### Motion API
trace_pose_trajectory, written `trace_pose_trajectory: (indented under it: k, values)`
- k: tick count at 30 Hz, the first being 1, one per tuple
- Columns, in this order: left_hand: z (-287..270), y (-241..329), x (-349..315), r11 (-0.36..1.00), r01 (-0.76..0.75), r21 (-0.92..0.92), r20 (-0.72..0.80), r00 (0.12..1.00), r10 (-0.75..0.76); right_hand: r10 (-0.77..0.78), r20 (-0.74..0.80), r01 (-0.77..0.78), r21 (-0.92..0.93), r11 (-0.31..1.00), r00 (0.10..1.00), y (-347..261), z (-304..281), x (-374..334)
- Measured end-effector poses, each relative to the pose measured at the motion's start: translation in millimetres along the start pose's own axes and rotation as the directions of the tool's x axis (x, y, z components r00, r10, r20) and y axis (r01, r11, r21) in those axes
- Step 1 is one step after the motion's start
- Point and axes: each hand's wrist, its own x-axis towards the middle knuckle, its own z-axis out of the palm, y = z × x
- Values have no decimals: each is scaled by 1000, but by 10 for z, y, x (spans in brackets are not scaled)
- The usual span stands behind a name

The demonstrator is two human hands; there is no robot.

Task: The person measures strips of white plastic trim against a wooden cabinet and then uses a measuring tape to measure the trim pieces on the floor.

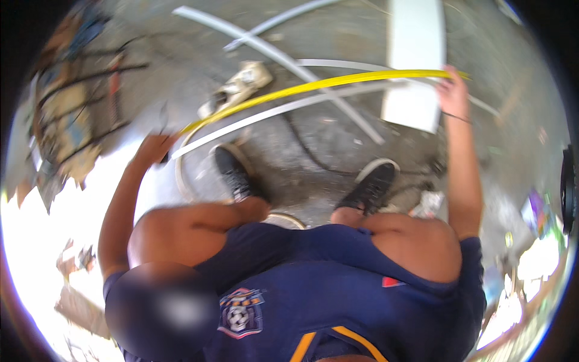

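A yellow tape measure (313, 85) is stretched in a shallow arc across the space in front of me. My left hand (157, 148) is closed around its left end, and a small dark part shows under the fingers. At the far right my right hand (453, 95) pinches the blade, with a short piece sticking out past the fingers. Just below the tape runs a long white strip (265, 119), its near end close to my left hand. Behind my right hand lies a white board (416, 42).
A second white strip (241, 37) crosses the floor diagonally, with another pale strip (289, 18) over it. A dirty cream-coloured power tool (244, 87) lies beyond the tape. A dark cable (307, 151) runs between my shoes. Metal frames and clutter (78, 102) are at far left.
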Motion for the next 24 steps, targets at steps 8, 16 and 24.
trace_pose_trajectory:
  k: [8, 16, 24]
  values:
    - [995, -433, -350, 967, -3, -255, -118, 993, -28, 301, -43, -296, 91, 951, 953, 619, 56, -638]
    - [997, -491, -75, 957, -64, -282, -172, 985, 15, 149, -159, -183, -227, 957, 976, 711, 189, -520]
    - [1195, -660, -133, 917, 36, -397, -86, 993, -76, -76, -186, -35, -527, 849, 980, 940, 352, -393]
